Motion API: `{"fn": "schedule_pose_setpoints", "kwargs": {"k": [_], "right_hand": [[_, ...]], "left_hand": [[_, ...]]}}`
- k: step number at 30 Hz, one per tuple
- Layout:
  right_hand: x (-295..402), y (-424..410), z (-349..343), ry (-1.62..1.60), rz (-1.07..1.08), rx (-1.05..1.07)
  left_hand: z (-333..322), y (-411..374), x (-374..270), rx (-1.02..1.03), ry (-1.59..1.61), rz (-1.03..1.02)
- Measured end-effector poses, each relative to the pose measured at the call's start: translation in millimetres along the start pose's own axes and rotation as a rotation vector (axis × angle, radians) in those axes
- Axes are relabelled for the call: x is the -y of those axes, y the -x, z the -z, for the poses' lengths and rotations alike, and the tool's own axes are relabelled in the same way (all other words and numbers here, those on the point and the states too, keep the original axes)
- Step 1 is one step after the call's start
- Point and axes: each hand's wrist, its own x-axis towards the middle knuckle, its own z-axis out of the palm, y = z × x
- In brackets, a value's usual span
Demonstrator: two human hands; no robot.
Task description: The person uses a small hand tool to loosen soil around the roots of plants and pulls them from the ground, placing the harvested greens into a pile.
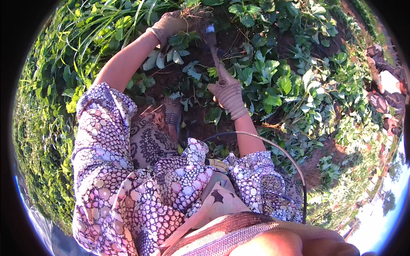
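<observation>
My left hand [174, 25], in a tan knit glove, is at the top of the view. It grips an uprooted leafy plant whose fibrous, soil-covered roots [198, 14] stick out beyond the fingers. My right hand [228, 94], gloved the same way, is lower and nearer to my body. In its fist is the handle of a narrow soil-caked hand tool [214, 48], pointing up toward the roots. A bright spot shines near the tool's far end. Strawberry-like plants [269, 68] with toothed leaves surround both hands, over dark soil [195, 123].
Long grass blades [137, 14] lean in at upper left. A thin cable [282, 145] arcs past my right forearm. My shoe [173, 113] rests among the plants. Other people [386, 76] crouch at the far right, beside the bed.
</observation>
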Motion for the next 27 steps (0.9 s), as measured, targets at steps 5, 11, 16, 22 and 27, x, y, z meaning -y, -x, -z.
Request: {"fn": "schedule_pose_setpoints", "kwargs": {"k": [5,11,16,22,27], "right_hand": [[17.9,21.0,-0.6,0.267,0.086,-0.206],[3.9,-6.2,-3.4,0.263,-0.008,0.094],[4.0,4.6,0.9,-0.092,0.020,-0.306],[13.7,-24.6,-16.3,0.699,0.012,0.197],[-29.4,-22.9,-14.3,0.494,0.026,-0.063]], "left_hand": [[-13.6,1.9,25.0,0.044,0.607,0.626],[-26.1,0.9,34.0,0.076,0.367,0.259],[7.8,6.5,17.5,0.127,-0.206,-0.063],[-1.7,-1.3,48.3,0.086,0.064,0.045],[50.2,10.4,44.3,0.075,1.258,0.396]]}}
